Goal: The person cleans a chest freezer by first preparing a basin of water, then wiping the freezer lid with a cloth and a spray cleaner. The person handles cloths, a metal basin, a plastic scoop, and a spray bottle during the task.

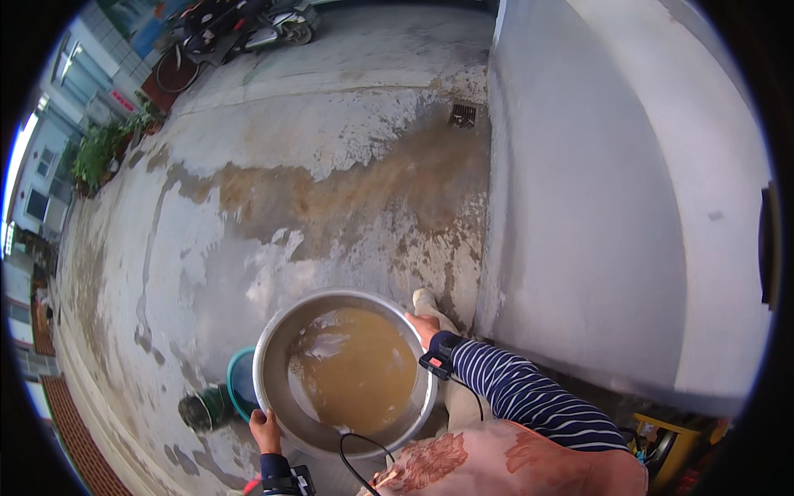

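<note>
A wide metal basin [267, 384] with murky brown water [366, 372] in it is held in front of my body. My left hand [265, 430] grips its rim at the lower left, thumb on top. At the upper right of the rim, my right hand [425, 327] has hold of the other side, its fingertips partly hidden by the basin. Behind the basin's left edge shows a teal-rimmed tub [239, 378], largely covered by it. Beside that tub a dark green bucket [205, 408] appears to lie on its side.
Wet brown staining [335, 198] runs over the concrete floor [205, 260] to a drain grate [463, 116]. A grey wall [570, 217] rises close on the right. Parked scooters [248, 28] stand far left, with potted plants [99, 155] nearer. Yellow-framed equipment [667, 446] sits at lower right.
</note>
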